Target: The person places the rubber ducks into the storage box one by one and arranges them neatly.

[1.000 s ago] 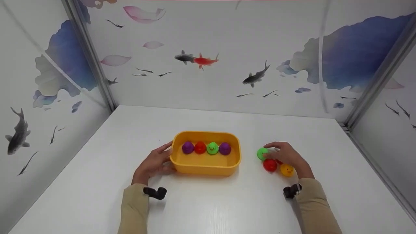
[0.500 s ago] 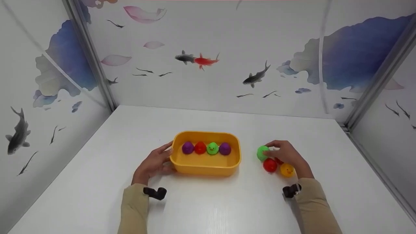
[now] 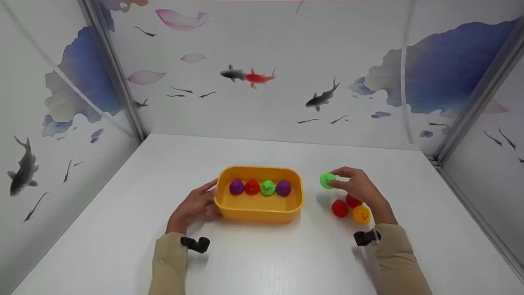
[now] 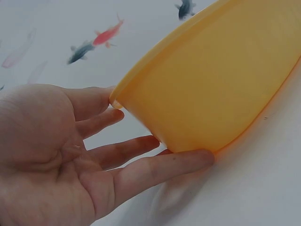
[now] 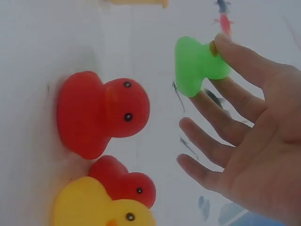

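Observation:
My right hand point(image 3: 361, 189) pinches a green rubber duck point(image 3: 326, 180) above the table, thumb on one side and fingertips on the other. The right wrist view shows the same green duck point(image 5: 200, 63) at the fingertips, with the other two fingers spread away from it. My left hand point(image 3: 195, 207) rests against the left end of a yellow plastic basin point(image 3: 258, 214); in the left wrist view its nearly straight fingers point(image 4: 164, 170) touch the basin's wall and lower edge. A row of small ducks lies inside: purple point(image 3: 236, 187), red point(image 3: 252, 187), green point(image 3: 267, 187) and purple point(image 3: 283, 188).
Two red ducks point(image 3: 340, 208) and a yellow duck point(image 3: 361, 214) sit close together on the white table point(image 3: 262, 254), just below my right hand. White panels point(image 3: 262, 110) printed with fish and petals enclose the table at the back and sides.
My right hand has lifted the green duck off the table, up and slightly away from the red and yellow ducks. The left hand and the basin have stayed put.

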Available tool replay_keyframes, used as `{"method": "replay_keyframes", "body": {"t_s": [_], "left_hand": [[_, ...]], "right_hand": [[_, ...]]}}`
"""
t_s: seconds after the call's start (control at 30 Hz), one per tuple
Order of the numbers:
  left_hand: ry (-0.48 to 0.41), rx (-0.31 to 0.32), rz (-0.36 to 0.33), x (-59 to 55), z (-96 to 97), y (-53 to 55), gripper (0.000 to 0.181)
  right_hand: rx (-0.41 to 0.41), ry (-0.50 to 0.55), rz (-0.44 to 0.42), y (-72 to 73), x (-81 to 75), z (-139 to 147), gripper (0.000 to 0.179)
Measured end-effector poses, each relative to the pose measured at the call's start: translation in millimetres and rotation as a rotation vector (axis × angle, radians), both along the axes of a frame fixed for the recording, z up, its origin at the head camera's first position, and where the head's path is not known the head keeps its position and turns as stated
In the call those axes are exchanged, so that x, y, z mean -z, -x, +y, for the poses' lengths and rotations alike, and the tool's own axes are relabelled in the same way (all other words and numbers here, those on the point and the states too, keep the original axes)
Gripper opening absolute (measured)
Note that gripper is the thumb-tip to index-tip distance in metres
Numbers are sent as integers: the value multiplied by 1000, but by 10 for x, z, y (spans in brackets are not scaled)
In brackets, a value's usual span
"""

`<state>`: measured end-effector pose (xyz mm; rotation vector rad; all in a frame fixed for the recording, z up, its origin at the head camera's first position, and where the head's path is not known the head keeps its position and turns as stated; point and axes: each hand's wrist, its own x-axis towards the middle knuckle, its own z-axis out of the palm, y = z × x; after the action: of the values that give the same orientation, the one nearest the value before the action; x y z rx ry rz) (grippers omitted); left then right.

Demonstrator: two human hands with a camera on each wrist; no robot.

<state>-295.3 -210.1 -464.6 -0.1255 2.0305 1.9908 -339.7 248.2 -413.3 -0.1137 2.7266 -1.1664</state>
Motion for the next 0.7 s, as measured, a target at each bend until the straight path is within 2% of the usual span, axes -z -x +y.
{"method": "replay_keyframes", "body": {"t_s": [0.13,0.3,0.7], "left_hand": [[-22,-4,-5,14,-3,3,56],[-12,-5,3,21,-18,5,55],[-2,-17,9,19,-11,4,54]], "right_hand": [[-8,67,22,-38,-30,-79,59],[-8,166,5,-61,-56,-225,58],[-5,268,-26,-95,-44,-594,50]]}}
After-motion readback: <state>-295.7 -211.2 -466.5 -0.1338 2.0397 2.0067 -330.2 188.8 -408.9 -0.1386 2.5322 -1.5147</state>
